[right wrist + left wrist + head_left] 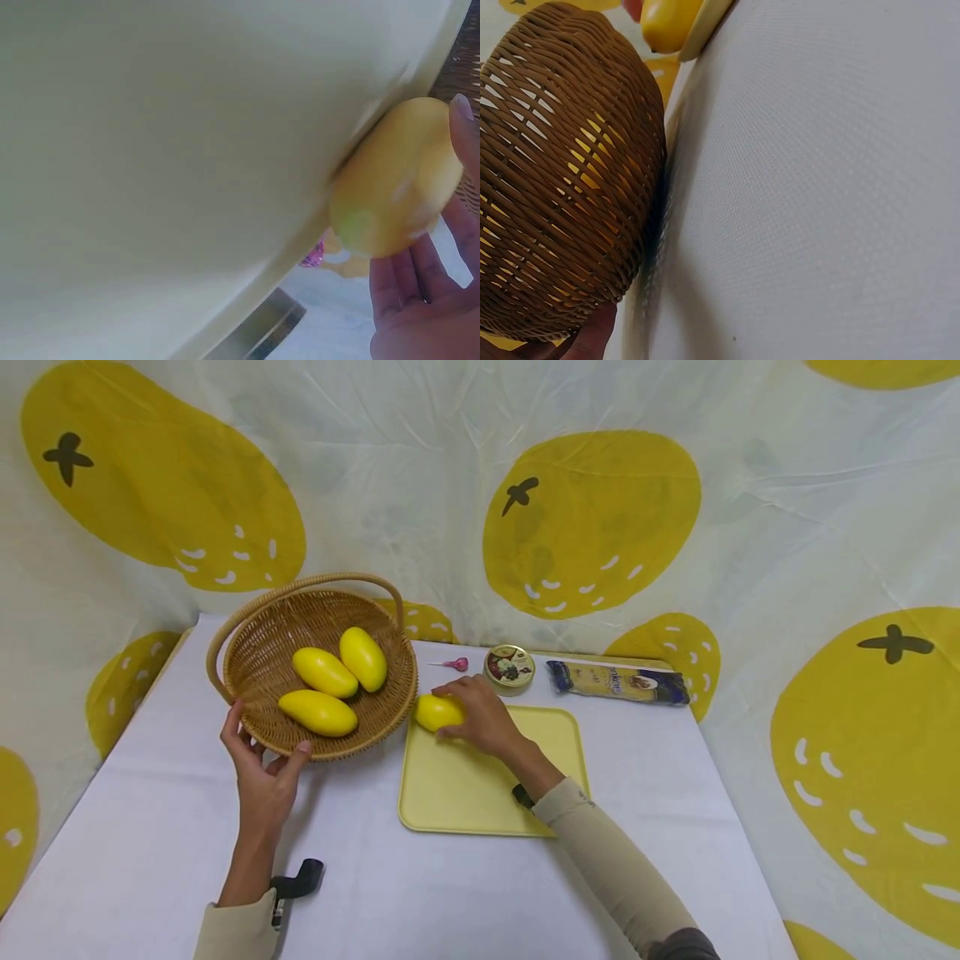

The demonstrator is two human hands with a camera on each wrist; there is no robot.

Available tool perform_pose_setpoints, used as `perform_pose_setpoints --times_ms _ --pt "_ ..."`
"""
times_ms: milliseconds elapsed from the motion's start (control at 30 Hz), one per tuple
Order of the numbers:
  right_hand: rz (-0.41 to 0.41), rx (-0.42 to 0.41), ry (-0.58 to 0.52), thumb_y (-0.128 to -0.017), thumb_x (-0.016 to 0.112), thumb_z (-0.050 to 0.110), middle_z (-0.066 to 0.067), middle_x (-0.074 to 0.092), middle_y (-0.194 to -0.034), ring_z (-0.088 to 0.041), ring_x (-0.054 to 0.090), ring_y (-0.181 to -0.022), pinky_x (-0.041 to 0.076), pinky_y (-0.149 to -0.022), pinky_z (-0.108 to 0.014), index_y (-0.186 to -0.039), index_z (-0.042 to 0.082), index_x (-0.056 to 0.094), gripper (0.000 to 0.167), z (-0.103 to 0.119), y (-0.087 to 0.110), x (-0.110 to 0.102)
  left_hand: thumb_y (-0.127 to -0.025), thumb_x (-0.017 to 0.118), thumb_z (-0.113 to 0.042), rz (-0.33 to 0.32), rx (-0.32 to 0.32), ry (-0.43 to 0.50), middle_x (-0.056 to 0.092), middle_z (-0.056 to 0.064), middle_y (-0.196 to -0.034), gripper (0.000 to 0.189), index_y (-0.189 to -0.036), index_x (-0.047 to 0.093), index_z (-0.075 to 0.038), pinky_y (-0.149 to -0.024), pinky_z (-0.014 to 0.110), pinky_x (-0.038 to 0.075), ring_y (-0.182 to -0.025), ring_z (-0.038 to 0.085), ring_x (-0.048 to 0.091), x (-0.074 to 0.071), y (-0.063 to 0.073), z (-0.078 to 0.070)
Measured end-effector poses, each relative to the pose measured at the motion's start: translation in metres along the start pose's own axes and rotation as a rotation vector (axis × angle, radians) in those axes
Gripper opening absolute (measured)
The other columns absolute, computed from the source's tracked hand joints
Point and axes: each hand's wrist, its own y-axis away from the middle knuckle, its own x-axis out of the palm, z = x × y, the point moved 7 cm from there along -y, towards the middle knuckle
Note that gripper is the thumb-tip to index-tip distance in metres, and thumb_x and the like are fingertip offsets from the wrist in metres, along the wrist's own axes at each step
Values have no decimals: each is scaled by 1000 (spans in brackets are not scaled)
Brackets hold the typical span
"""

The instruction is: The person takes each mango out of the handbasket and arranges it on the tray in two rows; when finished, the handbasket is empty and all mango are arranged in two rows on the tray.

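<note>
On the left, a brown wicker basket [255,643] with a hoop handle is tilted toward the person and holds three yellow mangoes [318,713]. My left hand [266,785] grips its near rim, thumb at the front and fingers at the left side. In the left wrist view, the woven underside of the basket [562,172] fills the left part. My right hand [483,718] holds another yellow mango [435,713] at the far left corner of a pale yellow tray [472,785]. In the right wrist view, thumb and fingers curve around this mango [397,180].
Behind the tray lie a small pink lollipop [456,664], a round tin [510,667] and a long blue and yellow packet [618,682]. A white cloth [450,893] covers the table. A fruit-print curtain [420,485] hangs along the back and sides.
</note>
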Motion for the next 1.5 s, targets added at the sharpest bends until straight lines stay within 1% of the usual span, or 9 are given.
perform_pose_setpoints --times_ms 100,233,467,567,733,967,1100,1333,1500 --pt "-26 8 -21 -76 97 35 -7 69 -134 -29 57 -119 49 -108 -46 -136 17 72 67 3 1 -8 -93 71 3 1 -4 -2 26 12 -166 100 -168 14 -32 -94 11 54 -143 37 42 0 0 0" --pt "-85 3 -98 -78 96 35 -6 68 -137 -28 58 -127 48 -113 -47 -136 17 72 66 11 2 -23 -93 72 3 0 -11 4 25 11 -166 101 -167 14 -32 -94 11 54 -143 37 41 0 0 0" --pt "-211 -97 -179 -78 96 37 0 72 -130 -23 60 -119 50 -102 -43 -135 17 73 65 40 -2 -47 -92 72 3 -3 -15 0 26 11 -166 101 -167 15 -33 -95 12 54 -144 37 42 0 1 -1" --pt "-226 -124 -209 -77 96 38 -1 72 -131 -21 60 -121 51 -102 -42 -135 17 72 66 56 -7 -51 -92 72 2 -5 -15 -13 27 11 -166 101 -167 15 -34 -95 12 53 -144 37 42 1 1 -2" --pt "-210 -160 -243 -77 96 39 -2 71 -135 -20 59 -123 50 -103 -39 -138 18 71 69 80 -19 -47 -92 73 2 -6 -14 -17 26 11 -166 102 -167 14 -33 -96 12 53 -144 38 41 1 1 -3" --pt "-134 -190 -301 -82 93 37 -1 69 -141 -19 61 -132 49 -113 -32 -141 17 68 67 109 -39 -29 -92 72 3 -9 -8 -11 25 11 -167 101 -168 14 -32 -96 11 53 -145 39 41 1 1 -1" --pt "-50 -181 -324 -85 90 38 0 68 -144 -17 62 -132 51 -111 -29 -144 17 66 67 122 -51 -15 -93 72 3 -6 -3 -17 24 10 -168 101 -168 14 -31 -96 11 53 -144 38 41 1 1 0" --pt "108 -135 -246 -89 86 43 -1 67 -145 -20 65 -125 52 -104 -27 -148 24 62 66 139 -69 10 -93 72 2 -2 -1 -45 25 8 -168 101 -168 13 -32 -97 10 52 -144 37 42 2 0 -1" --pt "227 -128 -246 -92 84 35 0 65 -148 -20 64 -132 51 -108 -25 -149 20 62 63 148 -78 27 -93 72 2 1 -3 -59 24 6 -169 102 -168 12 -32 -98 10 52 -144 37 42 2 1 -1"
